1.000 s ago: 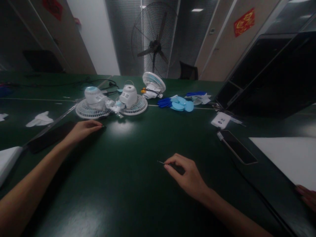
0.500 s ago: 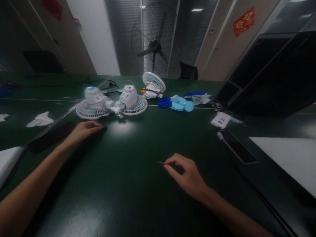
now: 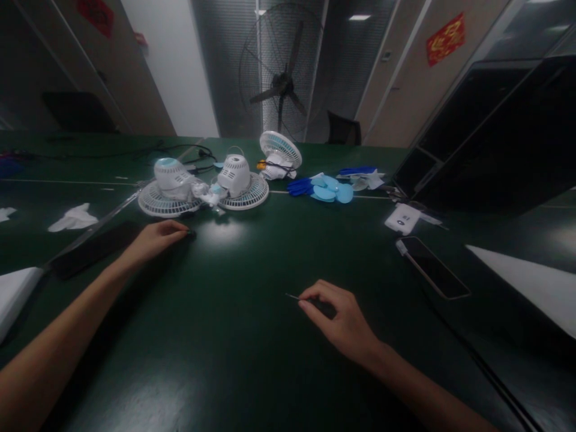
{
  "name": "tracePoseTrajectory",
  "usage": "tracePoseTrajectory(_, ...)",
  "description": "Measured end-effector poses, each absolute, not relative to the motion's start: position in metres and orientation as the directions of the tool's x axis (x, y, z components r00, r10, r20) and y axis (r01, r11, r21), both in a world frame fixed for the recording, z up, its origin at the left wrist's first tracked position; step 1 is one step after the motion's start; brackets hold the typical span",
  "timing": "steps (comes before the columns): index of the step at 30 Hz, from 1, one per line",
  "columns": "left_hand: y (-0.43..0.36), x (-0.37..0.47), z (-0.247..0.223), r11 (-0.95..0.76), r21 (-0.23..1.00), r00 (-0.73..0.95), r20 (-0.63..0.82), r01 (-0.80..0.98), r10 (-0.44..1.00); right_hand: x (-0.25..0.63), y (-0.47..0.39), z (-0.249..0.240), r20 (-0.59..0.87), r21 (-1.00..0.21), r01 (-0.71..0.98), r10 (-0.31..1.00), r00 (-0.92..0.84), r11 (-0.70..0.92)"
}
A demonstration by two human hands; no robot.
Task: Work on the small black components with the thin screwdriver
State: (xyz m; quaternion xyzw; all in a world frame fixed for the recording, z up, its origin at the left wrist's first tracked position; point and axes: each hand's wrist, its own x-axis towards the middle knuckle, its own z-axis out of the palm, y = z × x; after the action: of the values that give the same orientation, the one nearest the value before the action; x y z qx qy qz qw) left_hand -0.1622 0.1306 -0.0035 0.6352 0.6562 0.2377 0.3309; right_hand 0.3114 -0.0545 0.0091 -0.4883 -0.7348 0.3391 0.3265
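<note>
My right hand (image 3: 337, 318) is closed around a small screwdriver (image 3: 324, 307). The dark handle lies inside my fingers, and its thin shaft points left over the green table (image 3: 243, 342). Farther off on the left, the fingertips of my left hand (image 3: 157, 237) are pinched together at the tabletop, at a small dark item (image 3: 191, 234) too blurred to name. Just beyond that hand, two white fans lie grille-down: one fan (image 3: 171, 187) on the left, the other fan (image 3: 236, 180) beside it, with crumpled clear plastic between them.
A third fan (image 3: 279, 157) sits behind. Light-blue fan blades (image 3: 333, 191) and blue gloves (image 3: 300, 186) lie right of it. Toward the right are a white box-like gadget (image 3: 402, 219), a phone (image 3: 432, 267), a white sheet (image 3: 535, 288) and a large dark monitor (image 3: 504, 138). Tissue (image 3: 74, 218) lies left.
The white sheet at the right has shifted outward to the right. Both hands stay nearly where they were; slightly more of the small dark item shows at my left fingertips.
</note>
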Motion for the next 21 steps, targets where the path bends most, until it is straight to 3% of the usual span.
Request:
tracePoseTrajectory(6, 0.126, -0.15, 0.0, -0.001, 0.713, 0.11, -0.107, 0.701, 0.988, 0.312, -0.054, 0.004, 0.165, -0.811, 0.498, 0.936, -0.31, 0.308)
tracePoseTrajectory(11, 0.092, -0.086, 0.006, -0.16, 0.793, 0.44, -0.146, 0.587, 0.886, 0.311, -0.055, 0.003, 0.169, -0.798, 0.508, 0.929, -0.328, 0.324)
tracePoseTrajectory(16, 0.023, 0.011, 0.001, -0.435, 0.78, 0.698, -0.003, 0.45, 0.716, 0.311, -0.055, 0.004, 0.196, -0.767, 0.517, 0.906, -0.376, 0.38)
tracePoseTrajectory(21, 0.0, 0.037, -0.004, -0.538, 0.754, 0.746, 0.099, 0.375, 0.659, 0.312, -0.056, 0.005, 0.207, -0.73, 0.534, 0.883, -0.422, 0.426)
